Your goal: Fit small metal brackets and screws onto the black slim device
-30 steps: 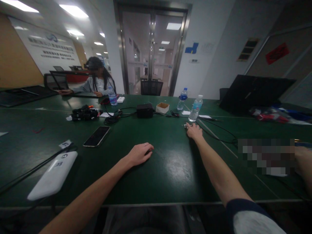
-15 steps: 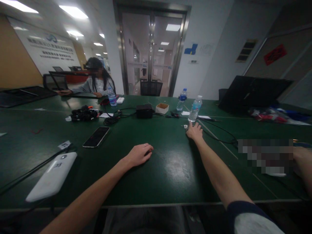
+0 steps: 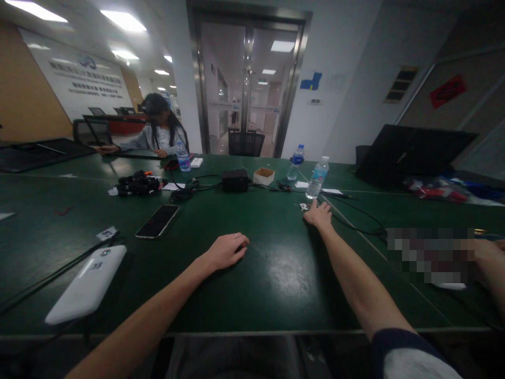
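Observation:
My left hand [image 3: 229, 251] rests on the green table [image 3: 272, 295], loosely curled with a gap between thumb and fingers. It holds nothing, and a ring shows on one finger. Farther out, my right hand [image 3: 319, 215] reaches forward over the tabletop with its fingers apart. Just beyond its fingertips stands an upright, clear water bottle [image 3: 316, 180] with a blue label. Close by the thumb side lies a small white piece [image 3: 303, 207], too small to name; whether the hand touches it I cannot tell. A second bottle [image 3: 295, 163] with a blue cap stands behind.
A phone [image 3: 158, 221] and a white device with a cable [image 3: 89, 284] lie left. Across the middle are a black box [image 3: 235, 180], a small open carton [image 3: 264, 176] and cables. A person [image 3: 160, 129] sits at the far left; another person's arm [image 3: 491, 260] shows at right.
The view has shifted slightly. The fingers of my right hand have moved a little beside the bottle, and more of the small white piece shows. My left hand stays in place.

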`<state>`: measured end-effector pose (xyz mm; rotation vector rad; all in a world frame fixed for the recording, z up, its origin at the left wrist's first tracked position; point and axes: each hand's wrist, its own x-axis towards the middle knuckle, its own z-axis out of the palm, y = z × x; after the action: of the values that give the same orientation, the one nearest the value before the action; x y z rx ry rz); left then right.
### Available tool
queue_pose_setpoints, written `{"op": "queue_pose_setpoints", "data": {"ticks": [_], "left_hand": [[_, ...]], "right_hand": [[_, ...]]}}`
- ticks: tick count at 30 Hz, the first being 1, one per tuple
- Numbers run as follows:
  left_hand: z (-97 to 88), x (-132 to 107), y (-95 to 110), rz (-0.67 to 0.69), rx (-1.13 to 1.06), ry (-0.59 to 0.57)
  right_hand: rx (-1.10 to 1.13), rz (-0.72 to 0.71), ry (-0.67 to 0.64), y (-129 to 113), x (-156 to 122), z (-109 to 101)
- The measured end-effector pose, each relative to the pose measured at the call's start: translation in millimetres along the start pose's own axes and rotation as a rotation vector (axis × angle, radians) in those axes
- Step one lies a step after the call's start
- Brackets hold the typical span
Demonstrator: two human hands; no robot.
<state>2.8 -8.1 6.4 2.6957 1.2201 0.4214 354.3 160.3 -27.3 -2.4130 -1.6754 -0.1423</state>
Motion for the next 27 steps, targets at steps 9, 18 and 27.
{"op": "queue_pose_setpoints", "data": {"ticks": [9,18,27], "left_hand": [[-0.9,1.2,0.8,-0.014,0.011,-0.021],[-4.9,0.6,3.9,-0.03,-0.011,-0.043],[-4.9,0.4,3.7,-0.033,-0.022,-0.051]], "right_hand": [[0.014,-0.013,0.03,2.2,2.2,3.5],[0.009,-0.013,0.077,2.4,0.4,6.1],[0.019,0.028,0.073,-0.7,-0.7,4.1]]}}
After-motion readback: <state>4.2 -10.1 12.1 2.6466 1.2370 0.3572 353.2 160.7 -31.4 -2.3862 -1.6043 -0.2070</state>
